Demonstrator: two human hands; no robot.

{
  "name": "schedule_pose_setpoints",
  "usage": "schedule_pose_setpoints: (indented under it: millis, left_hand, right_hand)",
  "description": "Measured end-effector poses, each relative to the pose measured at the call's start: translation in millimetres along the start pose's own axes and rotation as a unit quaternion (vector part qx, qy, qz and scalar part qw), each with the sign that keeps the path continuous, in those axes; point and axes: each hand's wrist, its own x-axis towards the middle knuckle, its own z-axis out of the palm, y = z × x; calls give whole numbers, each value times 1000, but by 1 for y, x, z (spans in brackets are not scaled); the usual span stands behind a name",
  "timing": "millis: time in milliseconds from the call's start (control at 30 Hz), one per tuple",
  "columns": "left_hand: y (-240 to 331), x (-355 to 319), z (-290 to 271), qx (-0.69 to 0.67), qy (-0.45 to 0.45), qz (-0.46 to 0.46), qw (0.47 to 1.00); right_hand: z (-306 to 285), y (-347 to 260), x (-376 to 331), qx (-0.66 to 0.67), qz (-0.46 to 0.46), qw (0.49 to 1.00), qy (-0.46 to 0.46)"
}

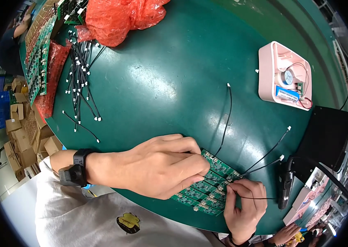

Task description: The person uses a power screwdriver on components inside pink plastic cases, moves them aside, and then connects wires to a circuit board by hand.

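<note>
Pale marks on the green circuit boards are too small to read, as is the print on the blue battery in the pink case. The boards lie at the table's near edge, partly hidden under the left hand, which is curled; its grip cannot be made out. The right hand brings thumb and forefinger together beside black cables; whether they pinch one is unclear. The top edge cuts off a red bag.
</note>
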Motion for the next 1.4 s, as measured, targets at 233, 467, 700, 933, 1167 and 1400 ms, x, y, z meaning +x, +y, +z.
schedule_pose_setpoints:
  millis: [233, 467, 700, 933, 1167, 1400]
  left_hand:
    - [-3, -3, 6, 48, 34, 35, 998]
    - [-1, -8, 16, 119, -29, 37, 992]
    - [1, -5, 18, 99, 107, 140, 979]
    - [7, -9, 15, 40, 84, 192, 977]
    - [3, -8, 15, 60, 18, 157, 986]
    - [8, -5, 8, 38, 66, 165, 983]
  right_hand:
    - [-20, -9, 19, 99, 180, 976, -78]
    - [-31, 53, 15, 113, 122, 956, -242]
    - [-16, 45, 31, 108, 67, 941, -314]
    - [-18, 20, 34, 140, 30, 943, -301]
    - [-18, 22, 27, 181, 15, 941, -287]
    - [-17, 20, 26, 203, 10, 937, -283]
